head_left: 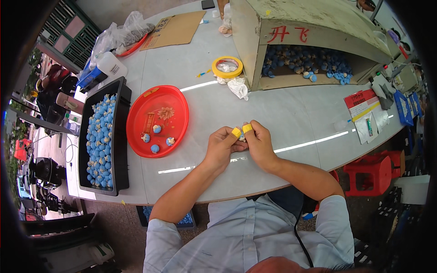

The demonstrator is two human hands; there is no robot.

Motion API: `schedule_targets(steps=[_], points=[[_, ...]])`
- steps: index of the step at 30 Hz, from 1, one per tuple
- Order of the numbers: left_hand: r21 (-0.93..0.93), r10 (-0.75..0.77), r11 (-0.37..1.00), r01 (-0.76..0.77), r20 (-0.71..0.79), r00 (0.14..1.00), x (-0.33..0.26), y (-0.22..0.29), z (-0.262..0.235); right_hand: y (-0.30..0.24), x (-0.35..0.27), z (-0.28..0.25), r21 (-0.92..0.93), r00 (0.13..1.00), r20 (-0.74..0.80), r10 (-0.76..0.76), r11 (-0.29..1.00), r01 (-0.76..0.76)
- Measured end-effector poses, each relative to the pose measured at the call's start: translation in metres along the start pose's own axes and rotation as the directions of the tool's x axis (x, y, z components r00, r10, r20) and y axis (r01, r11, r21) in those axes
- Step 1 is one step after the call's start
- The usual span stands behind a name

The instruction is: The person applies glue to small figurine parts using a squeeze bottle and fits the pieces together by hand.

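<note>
Over the middle of the grey table, my left hand (221, 144) and my right hand (260, 144) meet, fingers closed around a small blue-and-cream piece (242, 136). Mostly hidden by the fingers, it shows only in part between the thumbs. Yellow tape wraps both thumbs. To the left of my hands lies a round red tray (158, 148) with several small round blue-and-cream pieces (155, 149) in it. Beyond that tray, a long black bin (121, 136) holds a heap of similar blue pieces (99, 141).
A worn cabinet (252, 54) at the far right has blue pieces (305, 61) heaped inside. Yellow tape rolls (227, 59) and crumpled tissue (238, 88) lie beside it. Cardboard (175, 29) and a white jug (112, 65) stand farther back. Red stools (368, 175) are at the right.
</note>
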State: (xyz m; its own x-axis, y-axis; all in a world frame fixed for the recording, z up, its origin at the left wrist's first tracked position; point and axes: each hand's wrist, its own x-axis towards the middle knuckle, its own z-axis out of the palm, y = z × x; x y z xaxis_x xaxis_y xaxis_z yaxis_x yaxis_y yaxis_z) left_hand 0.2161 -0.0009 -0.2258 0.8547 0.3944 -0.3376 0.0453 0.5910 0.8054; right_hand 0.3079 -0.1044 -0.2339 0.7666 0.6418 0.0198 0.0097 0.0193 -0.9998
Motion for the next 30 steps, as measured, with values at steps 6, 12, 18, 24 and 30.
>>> schedule_targets(steps=[6, 12, 18, 24, 30], points=[[0.02, -0.002, 1.0, 0.002, 0.005, 1.0, 0.0, 0.003, -0.001, -0.002, 0.002, -0.002, 0.041, 1.0, 0.026, 0.018, 0.999, -0.019], [-0.026, -0.031, 0.999, 0.032, 0.021, 0.999, 0.002, 0.005, -0.001, -0.008, 0.005, -0.005, 0.175, 0.985, 0.067, 0.159, 0.97, -0.169], [-0.211, -0.102, 0.97, 0.12, 0.095, 0.99, 0.006, 0.008, -0.007, -0.019, 0.006, -0.01, 0.277, 0.951, 0.125, 0.281, 0.911, -0.306], [-0.179, -0.078, 0.979, 0.093, 0.086, 0.993, 0.007, 0.006, -0.008, -0.016, 0.007, -0.012, 0.175, 0.956, 0.179, 0.231, 0.949, -0.262], [-0.116, -0.041, 0.992, 0.045, 0.045, 0.998, 0.004, 0.003, -0.006, -0.013, 0.006, -0.011, 0.081, 0.975, 0.174, 0.135, 0.985, -0.151]])
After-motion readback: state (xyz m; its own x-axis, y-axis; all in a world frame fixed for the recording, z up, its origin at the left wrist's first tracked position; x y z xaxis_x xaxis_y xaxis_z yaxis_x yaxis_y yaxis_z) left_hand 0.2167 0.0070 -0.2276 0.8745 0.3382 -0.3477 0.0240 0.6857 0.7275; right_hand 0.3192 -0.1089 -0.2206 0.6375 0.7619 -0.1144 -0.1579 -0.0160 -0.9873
